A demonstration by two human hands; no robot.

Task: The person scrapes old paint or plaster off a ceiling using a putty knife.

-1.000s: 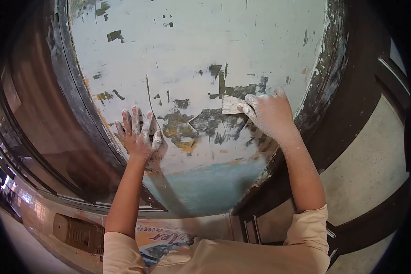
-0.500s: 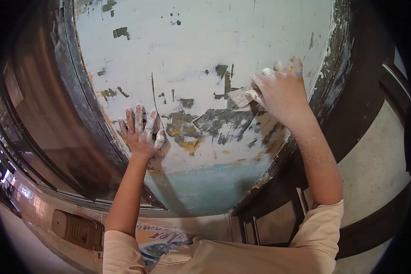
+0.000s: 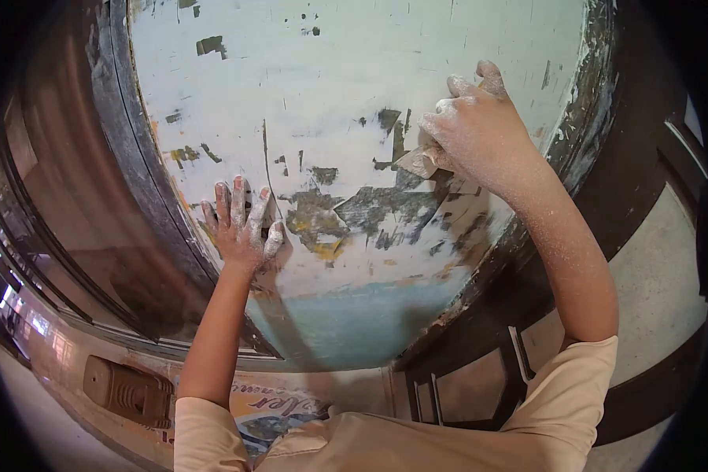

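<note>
My right hand [image 3: 476, 130], dusted with white powder, is closed around a putty knife [image 3: 422, 160]. The knife's blade points left and rests against the panel [image 3: 354, 71], beside a dark bare patch [image 3: 377, 212]. Most of its handle is hidden in my grip. My left hand [image 3: 242, 224] lies flat on the lower left of the panel with its fingers spread, white dust on the fingertips. The panel has pale, patchy paint with scraped dark and yellow spots, and a turquoise band [image 3: 354, 322] along the bottom.
A worn dark frame [image 3: 145, 149] borders the panel on the left, with flaking edges on the right too. A brown plastic object [image 3: 128, 391] lies at lower left. Beneath me is a printed sheet [image 3: 279, 405]. Dark wooden panelling [image 3: 472, 385] stands at lower right.
My right hand has risen slightly and turned, with the putty knife still in it and its elbow farther right. The left hand stays in place on the panel.
</note>
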